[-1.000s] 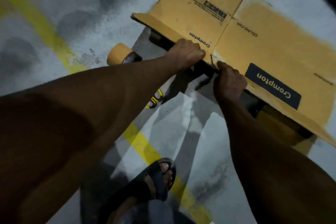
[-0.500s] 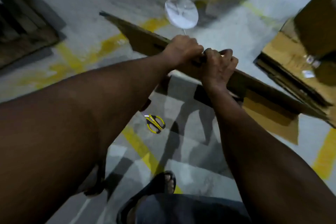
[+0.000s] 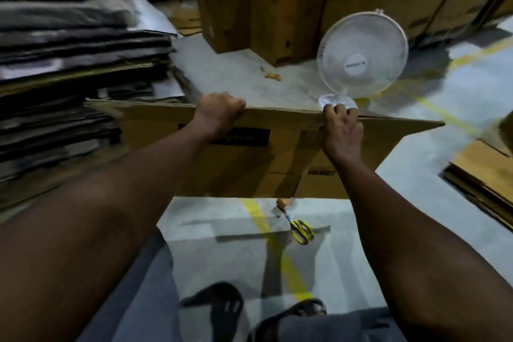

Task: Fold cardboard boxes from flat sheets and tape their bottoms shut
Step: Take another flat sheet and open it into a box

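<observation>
A flat brown cardboard sheet (image 3: 249,164) with a dark printed label hangs upright in front of me, its lower edge off the floor. My left hand (image 3: 218,115) grips its top edge left of centre, fingers curled over the rim. My right hand (image 3: 342,126) grips the same edge further right. A tape roll (image 3: 283,203) peeks out just under the sheet's lower edge; most of it is hidden.
Yellow-handled scissors (image 3: 301,229) lie on the grey floor by a yellow line. A white table fan (image 3: 361,61) stands beyond the sheet. A tall stack of flat cardboard (image 3: 69,64) fills the left; folded boxes (image 3: 263,5) stand behind, more flat sheets (image 3: 483,172) lie right.
The sheet has been lifted from lying low and slanted to hanging upright. My hands have spread apart along its top edge, and my view has swung up toward the boxes and fan.
</observation>
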A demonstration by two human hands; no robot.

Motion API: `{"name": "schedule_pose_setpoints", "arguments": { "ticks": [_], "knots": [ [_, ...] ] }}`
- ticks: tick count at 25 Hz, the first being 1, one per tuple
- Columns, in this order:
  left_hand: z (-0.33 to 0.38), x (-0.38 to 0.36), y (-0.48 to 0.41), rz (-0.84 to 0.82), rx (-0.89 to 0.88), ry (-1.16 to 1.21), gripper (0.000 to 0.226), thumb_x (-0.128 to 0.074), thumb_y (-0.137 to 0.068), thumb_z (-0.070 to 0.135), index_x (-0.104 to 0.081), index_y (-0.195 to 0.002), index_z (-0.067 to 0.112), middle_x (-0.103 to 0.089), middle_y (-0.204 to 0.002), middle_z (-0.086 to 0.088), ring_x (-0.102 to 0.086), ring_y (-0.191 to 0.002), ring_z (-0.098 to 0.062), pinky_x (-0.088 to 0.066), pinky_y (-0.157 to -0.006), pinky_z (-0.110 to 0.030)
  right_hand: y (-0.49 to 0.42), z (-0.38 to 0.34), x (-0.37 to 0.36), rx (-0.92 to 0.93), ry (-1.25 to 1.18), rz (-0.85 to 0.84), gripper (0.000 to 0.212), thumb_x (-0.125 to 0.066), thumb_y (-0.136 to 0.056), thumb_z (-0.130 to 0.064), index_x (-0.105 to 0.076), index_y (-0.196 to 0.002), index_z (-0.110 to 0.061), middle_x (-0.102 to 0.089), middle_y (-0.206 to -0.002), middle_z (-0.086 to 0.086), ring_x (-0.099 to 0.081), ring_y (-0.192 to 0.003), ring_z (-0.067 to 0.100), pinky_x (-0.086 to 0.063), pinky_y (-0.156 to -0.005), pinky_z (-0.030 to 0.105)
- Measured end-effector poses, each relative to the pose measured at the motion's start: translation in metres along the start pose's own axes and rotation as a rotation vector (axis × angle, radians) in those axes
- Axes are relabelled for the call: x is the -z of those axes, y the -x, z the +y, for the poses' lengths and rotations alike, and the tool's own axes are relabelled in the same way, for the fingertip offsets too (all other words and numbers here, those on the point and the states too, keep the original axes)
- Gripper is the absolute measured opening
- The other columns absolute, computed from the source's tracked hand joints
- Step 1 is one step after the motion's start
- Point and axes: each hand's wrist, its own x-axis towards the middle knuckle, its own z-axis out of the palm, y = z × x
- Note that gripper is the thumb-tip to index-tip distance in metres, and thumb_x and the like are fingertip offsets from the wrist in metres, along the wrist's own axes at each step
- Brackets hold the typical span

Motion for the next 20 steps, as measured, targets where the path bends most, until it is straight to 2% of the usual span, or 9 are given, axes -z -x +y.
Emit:
{"name": "schedule_pose_setpoints", "arguments": {
  "ticks": [2,5,7,10,14,17,20],
  "knots": [
    [-0.04,0.013,0.035,-0.047,0.061,-0.037,0.018,-0.053,-0.093,0.022,-0.064,-0.107,0.017,-0.066,-0.092,-0.014,-0.064,-0.082,-0.036,-0.038,-0.056,-0.035,-0.002,-0.057,0.006,0.069,-0.1,0.003,0.023,-0.06,-0.092,-0.011,-0.053,-0.112,-0.017,-0.054,-0.113,0.01,-0.047,-0.101,0.032,-0.045,-0.073,0.041],
    [-0.097,0.021,0.088,-0.083,0.159,-0.062,0.02,-0.058,-0.089,0.023,-0.065,-0.107,0.019,-0.068,-0.096,-0.011,-0.066,-0.088,-0.035,-0.046,-0.062,-0.035,-0.002,-0.136,0.006,0.166,-0.18,-0.03,0.014,-0.057,-0.095,-0.015,-0.057,-0.108,-0.02,-0.056,-0.11,0.006,-0.047,-0.1,0.03,-0.043,-0.075,0.04],
    [-0.133,0.019,0.127,-0.096,0.249,-0.047,0.022,-0.061,-0.086,0.019,-0.064,-0.108,0.019,-0.069,-0.098,-0.009,-0.066,-0.091,-0.034,-0.044,-0.062,-0.034,0.0,-0.19,0.001,0.248,-0.217,-0.043,0.012,-0.056,-0.096,-0.015,-0.059,-0.106,-0.02,-0.059,-0.107,0.005,-0.046,-0.098,0.03,-0.039,-0.073,0.038],
    [-0.173,0.0,0.182,-0.096,0.387,-0.025,0.02,-0.06,-0.086,0.015,-0.063,-0.105,0.02,-0.068,-0.091,-0.006,-0.065,-0.084,-0.029,-0.041,-0.059,-0.033,0.005,-0.26,-0.014,0.332,-0.291,-0.034,0.012,-0.057,-0.095,-0.018,-0.063,-0.105,-0.017,-0.062,-0.105,0.007,-0.046,-0.098,0.033,-0.036,-0.071,0.038],
    [-0.203,-0.045,0.242,-0.156,0.563,0.029,0.027,-0.057,-0.088,0.015,-0.062,-0.112,0.025,-0.068,-0.092,-0.004,-0.064,-0.084,-0.026,-0.052,-0.068,-0.036,0.025,-0.33,-0.053,0.402,-0.368,-0.048,0.009,-0.061,-0.09,-0.017,-0.066,-0.097,-0.017,-0.064,-0.101,0.007,-0.047,-0.1,0.035,-0.035,-0.075,0.04],
    [-0.207,-0.083,0.273,-0.223,0.632,0.033,0.024,-0.057,-0.084,0.016,-0.062,-0.105,0.024,-0.068,-0.093,-0.009,-0.063,-0.088,-0.034,-0.045,-0.063,-0.035,0.054,-0.353,-0.089,0.4,-0.341,-0.08,0.006,-0.062,-0.087,-0.024,-0.066,-0.089,-0.02,-0.065,-0.095,0.005,-0.049,-0.099,0.034,-0.035,-0.08,0.042],
    [-0.195,-0.119,0.3,-0.316,0.646,-0.007,0.02,-0.055,-0.085,0.016,-0.063,-0.103,0.021,-0.067,-0.091,-0.01,-0.062,-0.086,-0.036,-0.034,-0.06,-0.032,0.102,-0.362,-0.122,0.413,-0.227,-0.13,0.008,-0.065,-0.082,-0.025,-0.065,-0.09,-0.023,-0.063,-0.093,0.003,-0.048,-0.098,0.034,-0.032,-0.081,0.044]
  ]
}}
